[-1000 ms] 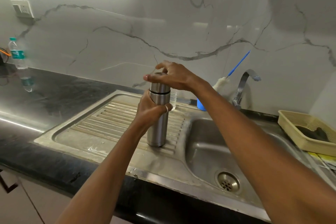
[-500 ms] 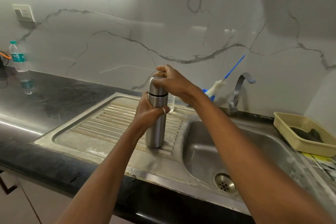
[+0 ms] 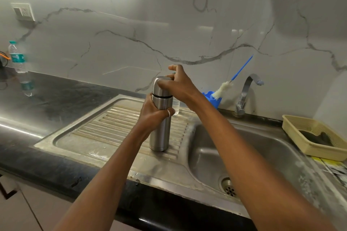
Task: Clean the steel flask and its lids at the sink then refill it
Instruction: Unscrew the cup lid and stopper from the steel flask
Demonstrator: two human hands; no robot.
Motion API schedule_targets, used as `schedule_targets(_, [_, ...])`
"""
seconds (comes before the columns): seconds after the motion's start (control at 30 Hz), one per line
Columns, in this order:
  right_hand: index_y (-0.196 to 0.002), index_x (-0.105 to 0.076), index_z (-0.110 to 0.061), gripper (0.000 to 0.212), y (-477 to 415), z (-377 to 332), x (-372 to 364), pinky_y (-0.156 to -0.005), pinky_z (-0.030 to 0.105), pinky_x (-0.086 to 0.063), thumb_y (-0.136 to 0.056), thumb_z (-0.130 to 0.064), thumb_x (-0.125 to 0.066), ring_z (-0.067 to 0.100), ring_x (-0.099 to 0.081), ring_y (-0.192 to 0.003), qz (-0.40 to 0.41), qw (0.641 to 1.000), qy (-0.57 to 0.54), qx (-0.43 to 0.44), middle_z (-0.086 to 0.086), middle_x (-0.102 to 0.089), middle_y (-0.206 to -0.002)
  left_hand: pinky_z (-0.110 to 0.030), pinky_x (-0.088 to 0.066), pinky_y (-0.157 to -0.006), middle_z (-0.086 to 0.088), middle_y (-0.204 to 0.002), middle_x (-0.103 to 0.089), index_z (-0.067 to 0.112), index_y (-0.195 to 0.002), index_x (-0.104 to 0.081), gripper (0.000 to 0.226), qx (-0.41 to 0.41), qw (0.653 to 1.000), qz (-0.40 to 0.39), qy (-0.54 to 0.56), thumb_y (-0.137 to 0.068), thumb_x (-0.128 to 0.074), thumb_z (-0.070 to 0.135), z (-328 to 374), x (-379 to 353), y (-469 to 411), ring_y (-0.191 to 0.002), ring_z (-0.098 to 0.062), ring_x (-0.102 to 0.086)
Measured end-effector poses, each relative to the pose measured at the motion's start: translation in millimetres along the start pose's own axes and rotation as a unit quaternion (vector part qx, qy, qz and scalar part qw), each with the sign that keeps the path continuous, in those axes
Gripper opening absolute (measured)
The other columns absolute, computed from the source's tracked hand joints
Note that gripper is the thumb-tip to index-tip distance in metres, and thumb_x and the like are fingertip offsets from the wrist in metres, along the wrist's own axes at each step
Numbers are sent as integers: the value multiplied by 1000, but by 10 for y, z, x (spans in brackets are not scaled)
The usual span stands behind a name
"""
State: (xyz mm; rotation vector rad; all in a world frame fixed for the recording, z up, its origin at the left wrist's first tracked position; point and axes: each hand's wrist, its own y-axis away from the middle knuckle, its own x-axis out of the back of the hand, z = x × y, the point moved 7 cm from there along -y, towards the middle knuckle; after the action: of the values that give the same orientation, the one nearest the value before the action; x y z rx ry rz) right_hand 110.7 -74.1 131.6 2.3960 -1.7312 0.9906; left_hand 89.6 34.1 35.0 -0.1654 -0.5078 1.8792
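1. The steel flask (image 3: pixel 160 133) stands upright on the ribbed drainboard (image 3: pixel 112 127), just left of the sink basin (image 3: pixel 244 152). The left hand (image 3: pixel 153 116) wraps its body, and the right hand (image 3: pixel 180 86) grips the outer lid (image 3: pixel 159 88).
2. Likely risk: wet steel slips during a twist, and the flask tips toward the basin.
3. The small clear bottle (image 3: pixel 176 107), just behind the flask and left of the basin, could be knocked over.

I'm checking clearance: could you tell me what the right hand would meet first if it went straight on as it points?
The right hand grips the flask's cap; beyond it, probably only the marble wall, though depth is unclear.
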Motion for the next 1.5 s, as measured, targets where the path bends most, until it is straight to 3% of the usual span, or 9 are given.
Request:
schedule_targets(0.2, [-147, -33, -9, 98, 6, -67, 12, -101, 38, -50, -76, -54, -83, 26, -51, -126, 65, 991, 113, 26, 13, -48, -141, -35, -58, -84, 0, -111, -65, 26, -128, -46, 69, -9, 1000, -1, 3, -74, -86, 10, 1, 0, -5, -101, -15, -67])
schedule_targets(0.43, [-153, -25, -12, 79, 27, -111, -34, -84, 23, -46, -91, -24, -72, 19, -53, -111, 0, 996, 81, 21, 13, -49, -143, -33, -56, -81, -1, -112, -63, 27, -125, -48, 68, 0, 1000, -6, 2, -72, -88, 17, -34, -1, -13, -102, -17, -65])
schedule_targets(0.63, [-143, -34, -8, 95, 34, -125, 22, -98, 38, -52, -76, -56, -82, 26, -55, -120, 65, 979, 189, 27, 12, -52, -134, -37, -59, -85, -2, -113, -66, 22, -132, -47, 75, -4, 1000, -11, 16, -69, -87, 16, 0, 6, -1, -103, -17, -67])
schedule_targets(0.73, [-146, -31, -9, 85, 56, -123, -29, -99, 39, -52, -83, -39, -80, 22, -58, -111, 20, 989, 144, 21, 4, -55, -118, -41, -61, -87, -4, -113, -64, 23, -132, -46, 80, 1, 1000, -14, 11, -61, -83, 26, -7, 3, 2, -103, -20, -68])
schedule_targets(0.83, [-154, -24, -11, 83, 66, -140, -61, -99, 34, -48, -89, -24, -74, 27, -55, -123, -6, 993, 111, 25, 11, -52, -134, -47, -61, -87, -5, -113, -64, 25, -129, -47, 79, 6, 1000, -13, 5, -58, -82, 30, -26, 16, 7, -102, -22, -68])
schedule_targets(1.03, [-144, -34, -8, 98, 40, -126, -22, -99, 36, -51, -74, -55, -85, 26, -53, -123, 56, 982, 180, 33, 14, -50, -138, -36, -61, -85, -3, -112, -67, 21, -135, -47, 80, -6, 1000, -19, 22, -64, -84, 20, 13, 13, 8, -100, -17, -69])
schedule_targets(1.23, [-153, -27, -11, 84, 42, -74, -46, -70, 11, -44, -86, -21, -77, 18, -57, -104, 11, 997, 71, 16, 12, -55, -134, -45, -61, -87, -5, -112, -65, 25, -129, -48, 74, 2, 1000, -13, 8, -65, -86, 22, -29, 13, 0, -101, -20, -68])
schedule_targets(1.43, [-147, -33, -7, 96, 44, -97, -63, -95, 28, -48, -77, -48, -85, 23, -49, -126, 51, 989, 137, 31, 13, -46, -141, -39, -62, -86, -6, -110, -70, 19, -137, -47, 80, -10, 999, -21, 25, -64, -81, 16, 1, 3, 1, -99, -20, -72])
schedule_targets(1.5, [-144, -34, -7, 91, 40, -84, -57, -88, 23, -48, -78, -42, -86, 19, -53, -117, 50, 989, 134, 27, 11, -53, -133, -41, -62, -86, -8, -110, -70, 19, -136, -47, 80, -7, 999, -19, 25, -63, -81, 16, -8, 3, -4, -98, -21, -73])
